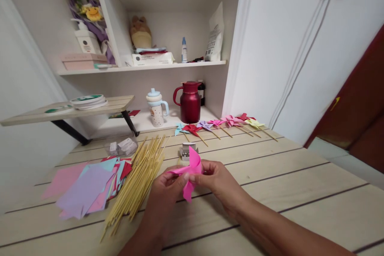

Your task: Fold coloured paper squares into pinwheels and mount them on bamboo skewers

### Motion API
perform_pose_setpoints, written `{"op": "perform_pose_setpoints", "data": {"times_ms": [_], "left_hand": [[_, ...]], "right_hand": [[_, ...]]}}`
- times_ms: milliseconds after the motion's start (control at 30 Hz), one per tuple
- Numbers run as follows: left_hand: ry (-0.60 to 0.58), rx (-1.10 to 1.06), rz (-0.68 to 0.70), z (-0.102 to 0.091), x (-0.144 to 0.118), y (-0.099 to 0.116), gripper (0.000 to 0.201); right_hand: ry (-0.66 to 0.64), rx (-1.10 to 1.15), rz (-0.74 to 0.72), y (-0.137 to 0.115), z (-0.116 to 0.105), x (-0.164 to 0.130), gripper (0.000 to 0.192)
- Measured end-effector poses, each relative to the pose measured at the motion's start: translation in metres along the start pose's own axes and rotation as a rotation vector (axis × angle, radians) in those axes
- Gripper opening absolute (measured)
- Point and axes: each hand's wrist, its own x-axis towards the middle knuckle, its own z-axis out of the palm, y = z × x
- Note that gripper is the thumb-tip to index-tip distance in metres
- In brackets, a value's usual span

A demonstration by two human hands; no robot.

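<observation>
Pink folded-paper pinwheel, pinched above the pale wooden plank surface between left hand and right hand, both closed on it; risk: folds springing open if either pinch loosens, beside bamboo sticks.

Hot pink paper pinched between left hand and right hand. Pale yellow sticks just left of left hand. Lilac, pink, red, light blue sheets further left. Beyond hands: pinwheels blue, red, lilac, pink, yellow; dark red jug; white speckled cup, blue lid. Light wood table, dark seams.
</observation>
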Motion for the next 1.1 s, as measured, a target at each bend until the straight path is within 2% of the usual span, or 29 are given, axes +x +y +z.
{"op": "perform_pose_setpoints", "data": {"times_ms": [200,433,733,900,1000,1100], "left_hand": [[0.017,-0.018,0.041,0.003,-0.004,0.001,0.031],[-0.008,0.025,0.013,0.001,-0.003,-0.002,0.025],[0.097,0.099,-0.004,-0.002,-0.003,-0.006,0.027],[0.041,-0.151,-0.076,-0.013,0.005,-0.006,0.028],[0.074,-0.294,-0.100,-0.020,0.012,-0.001,0.022],[0.114,-0.390,-0.114,-0.024,0.014,0.005,0.011]], "right_hand": [[0.023,0.023,-0.011,0.002,0.000,0.002,0.028],[0.033,0.003,-0.008,0.002,-0.003,0.004,0.028],[-0.003,0.006,0.006,0.007,-0.002,0.003,0.029],[0.048,0.007,-0.061,0.008,-0.007,0.006,0.032],[0.064,-0.056,-0.075,0.010,-0.013,0.010,0.035],[0.028,-0.242,-0.234,0.016,-0.016,0.013,0.039]]}}
